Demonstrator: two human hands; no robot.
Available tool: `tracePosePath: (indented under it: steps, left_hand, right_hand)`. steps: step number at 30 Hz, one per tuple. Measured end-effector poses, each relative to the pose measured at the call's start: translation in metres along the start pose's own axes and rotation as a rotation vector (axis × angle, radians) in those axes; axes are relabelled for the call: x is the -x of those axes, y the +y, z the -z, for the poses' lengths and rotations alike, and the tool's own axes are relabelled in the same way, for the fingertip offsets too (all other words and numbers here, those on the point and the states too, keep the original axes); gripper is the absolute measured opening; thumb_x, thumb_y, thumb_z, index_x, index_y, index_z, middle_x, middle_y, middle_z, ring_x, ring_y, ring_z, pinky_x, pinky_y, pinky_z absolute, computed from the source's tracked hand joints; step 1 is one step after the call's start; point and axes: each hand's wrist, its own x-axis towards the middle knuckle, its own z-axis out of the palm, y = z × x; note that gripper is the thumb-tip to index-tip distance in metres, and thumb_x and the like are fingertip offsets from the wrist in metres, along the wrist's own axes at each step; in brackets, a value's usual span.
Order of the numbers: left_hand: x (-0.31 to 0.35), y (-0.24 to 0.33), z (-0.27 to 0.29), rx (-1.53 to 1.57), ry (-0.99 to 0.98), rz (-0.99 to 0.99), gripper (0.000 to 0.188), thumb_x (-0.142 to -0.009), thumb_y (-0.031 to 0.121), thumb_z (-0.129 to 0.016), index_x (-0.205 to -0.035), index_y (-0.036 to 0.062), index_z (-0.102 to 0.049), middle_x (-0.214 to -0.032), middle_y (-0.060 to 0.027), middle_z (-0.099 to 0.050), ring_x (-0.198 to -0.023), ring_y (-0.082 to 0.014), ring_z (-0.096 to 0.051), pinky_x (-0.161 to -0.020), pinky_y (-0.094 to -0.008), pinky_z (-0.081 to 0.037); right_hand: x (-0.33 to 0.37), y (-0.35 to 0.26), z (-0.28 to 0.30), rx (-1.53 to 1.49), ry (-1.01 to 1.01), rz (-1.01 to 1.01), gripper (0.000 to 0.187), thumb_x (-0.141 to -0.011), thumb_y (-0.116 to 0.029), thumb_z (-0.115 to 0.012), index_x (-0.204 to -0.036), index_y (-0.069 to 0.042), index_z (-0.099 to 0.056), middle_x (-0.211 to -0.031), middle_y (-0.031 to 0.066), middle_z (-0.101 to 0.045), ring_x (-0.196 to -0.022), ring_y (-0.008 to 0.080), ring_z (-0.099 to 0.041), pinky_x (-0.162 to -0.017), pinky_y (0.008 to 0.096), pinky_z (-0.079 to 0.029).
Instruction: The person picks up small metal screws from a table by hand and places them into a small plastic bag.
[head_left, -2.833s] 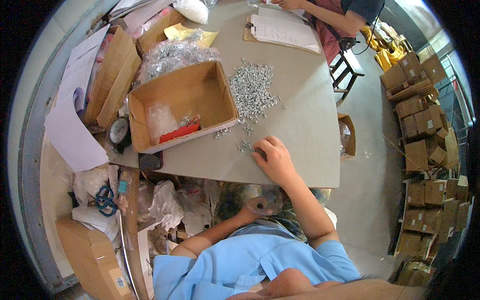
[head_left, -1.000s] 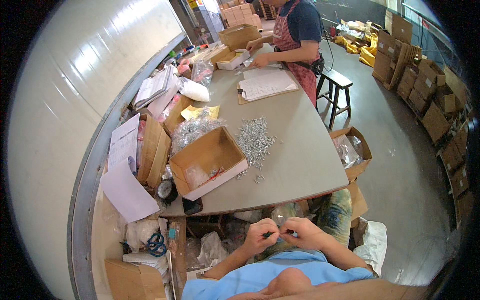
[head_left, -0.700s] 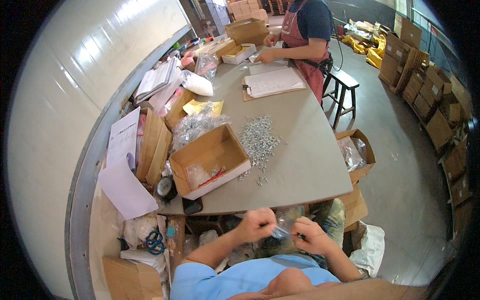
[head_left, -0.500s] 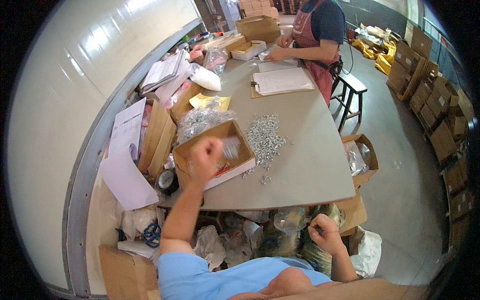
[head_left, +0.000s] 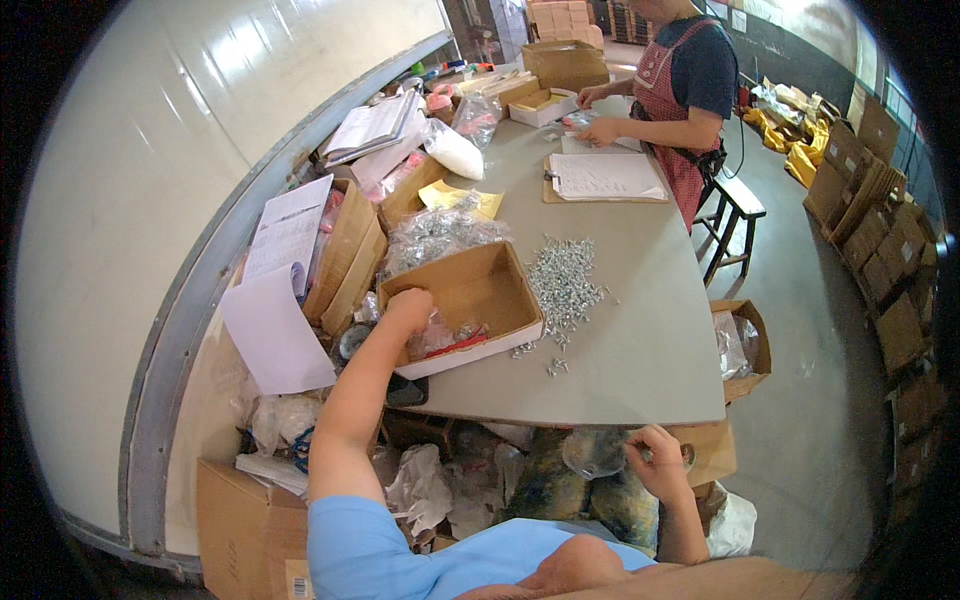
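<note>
The open cardboard box [head_left: 470, 300] sits at the counter's [head_left: 650, 350] near left corner, its long axis running along the near edge, mouth up. The left hand [head_left: 408, 305] reaches into it, arm stretched, fingers curled shut on a clear packet [head_left: 438, 335]. The right hand [head_left: 655, 462], below the near edge, pinches a clear plastic bag [head_left: 592, 452]. Silver screws [head_left: 563, 285] lie just right of the box.

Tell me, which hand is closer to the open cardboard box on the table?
The left hand. It reaches into the open cardboard box at its near left corner. The right hand is down below the table edge, holding a small clear bag.
</note>
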Motion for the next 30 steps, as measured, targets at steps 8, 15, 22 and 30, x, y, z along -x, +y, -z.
tracePosePath:
  steps: [8, 15, 22, 30]
  left_hand:
    - [0.018, -0.018, 0.018, 0.277, 0.222, -0.033, 0.011, -0.078, 0.018, -0.061, -0.083, 0.0112, -0.068, -0.090, -0.0171, -0.067, -0.084, -0.0361, -0.064, -0.073, -0.0459, -0.051]
    - [0.038, 0.001, 0.037, 0.605, 0.473, 0.004, 0.014, -0.088, 0.013, -0.050, -0.098, 0.0063, -0.057, -0.083, -0.0159, -0.064, -0.079, -0.0367, -0.062, -0.070, -0.0433, -0.049]
    - [0.119, 0.082, 0.040, 1.373, 0.446, -0.407, 0.008, -0.089, 0.001, -0.051, -0.096, 0.0048, -0.054, -0.073, -0.0044, -0.056, -0.059, -0.0121, -0.054, -0.051, -0.0252, -0.043]
    - [0.176, 0.192, -0.056, 2.358, -0.201, -0.191, 0.021, -0.082, 0.008, -0.071, -0.081, 0.0072, -0.050, -0.077, -0.0032, -0.060, -0.058, -0.0057, -0.049, -0.050, -0.0197, -0.039]
  right_hand:
    - [-0.079, -0.010, -0.047, 0.285, -0.288, 0.261, 0.027, -0.077, -0.015, -0.067, -0.103, -0.010, -0.063, -0.117, 0.0116, -0.056, -0.111, 0.0337, -0.049, -0.094, 0.0413, -0.041]
    - [-0.147, -0.015, -0.106, 0.708, -0.436, 0.425, 0.052, -0.086, -0.051, -0.052, -0.134, -0.029, -0.048, -0.151, 0.0019, -0.026, -0.141, 0.0334, -0.015, -0.108, 0.0625, -0.015]
    - [-0.175, 0.016, -0.072, 0.795, -0.413, 0.180, 0.060, -0.090, -0.056, -0.044, -0.143, -0.030, -0.034, -0.153, 0.0012, -0.022, -0.141, 0.0349, -0.016, -0.110, 0.0591, -0.016]
    - [-0.105, 0.020, -0.043, 0.627, -0.207, 0.127, 0.068, -0.083, -0.041, -0.062, -0.140, -0.013, -0.038, -0.149, 0.0148, -0.028, -0.137, 0.0380, -0.025, -0.110, 0.0495, -0.024]
